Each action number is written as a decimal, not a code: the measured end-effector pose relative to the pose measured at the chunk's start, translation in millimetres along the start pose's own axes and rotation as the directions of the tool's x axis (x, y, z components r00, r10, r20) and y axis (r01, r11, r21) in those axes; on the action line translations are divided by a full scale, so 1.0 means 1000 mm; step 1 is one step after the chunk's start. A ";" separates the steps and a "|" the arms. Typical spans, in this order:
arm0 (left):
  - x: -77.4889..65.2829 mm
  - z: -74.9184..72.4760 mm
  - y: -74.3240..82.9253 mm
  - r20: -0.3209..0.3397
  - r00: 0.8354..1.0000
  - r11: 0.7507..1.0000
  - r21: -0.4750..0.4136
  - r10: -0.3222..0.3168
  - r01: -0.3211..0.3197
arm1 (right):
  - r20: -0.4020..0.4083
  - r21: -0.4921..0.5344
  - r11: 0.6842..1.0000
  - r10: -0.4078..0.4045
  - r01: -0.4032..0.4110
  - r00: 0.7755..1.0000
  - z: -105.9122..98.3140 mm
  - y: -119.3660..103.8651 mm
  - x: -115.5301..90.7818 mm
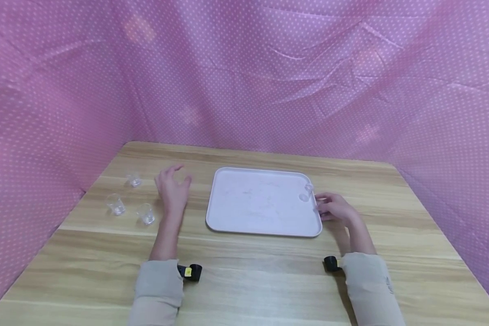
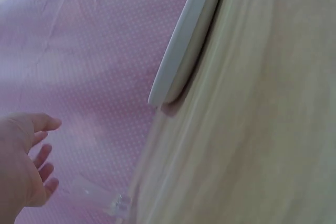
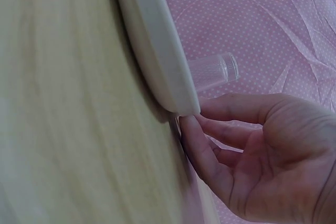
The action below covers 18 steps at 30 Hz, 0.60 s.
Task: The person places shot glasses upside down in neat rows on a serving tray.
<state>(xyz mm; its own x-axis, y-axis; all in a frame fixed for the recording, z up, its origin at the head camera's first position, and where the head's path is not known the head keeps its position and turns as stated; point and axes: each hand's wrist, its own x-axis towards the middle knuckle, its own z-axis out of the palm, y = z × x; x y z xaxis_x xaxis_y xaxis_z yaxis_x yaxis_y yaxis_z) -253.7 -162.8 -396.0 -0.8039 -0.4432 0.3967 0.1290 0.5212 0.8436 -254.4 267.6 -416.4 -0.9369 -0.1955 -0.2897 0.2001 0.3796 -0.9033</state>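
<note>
Left hand (image 1: 174,190): hovering empty, fingers parted, between three upright shot glasses (image 1: 116,205) and white tray (image 1: 261,199)
Right hand (image 1: 335,208): touching tray's right rim; whether gripping, cannot tell
Inverted glass (image 3: 215,70): standing on tray beside that rim; needing fingers clear, tray level

The tray (image 1: 261,206) lies on the table (image 1: 261,280); one glass (image 1: 309,188) sits on it, at its right end; my right hand (image 1: 335,208) is at its right rim; left of it come my left hand (image 1: 173,190), then three cups (image 1: 116,205); behind it, the curtain (image 1: 244,81).
</note>
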 end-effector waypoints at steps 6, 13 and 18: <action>0.003 -0.008 -0.017 0.012 0.977 0.977 0.016 -0.211 0.211 | 0.005 0.015 1.000 0.004 -0.004 1.000 -0.001 0.002 0.002; 0.002 -0.015 -0.025 0.097 0.919 0.923 0.059 -0.383 0.379 | 0.002 0.018 1.000 0.009 -0.009 1.000 -0.001 0.003 0.002; 0.000 -0.014 -0.033 0.151 0.899 0.908 0.150 -0.412 0.391 | -0.002 0.012 1.000 0.008 -0.008 1.000 -0.001 0.002 0.002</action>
<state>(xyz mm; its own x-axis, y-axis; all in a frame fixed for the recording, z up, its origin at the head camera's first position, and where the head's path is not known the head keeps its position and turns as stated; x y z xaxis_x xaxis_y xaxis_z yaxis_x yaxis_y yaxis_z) -250.5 -190.2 -419.0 -0.8631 -0.5029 -0.0456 -0.2843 0.4093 0.8670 -256.5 268.7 -418.6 -0.9359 -0.1905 -0.2962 0.2110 0.3701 -0.9047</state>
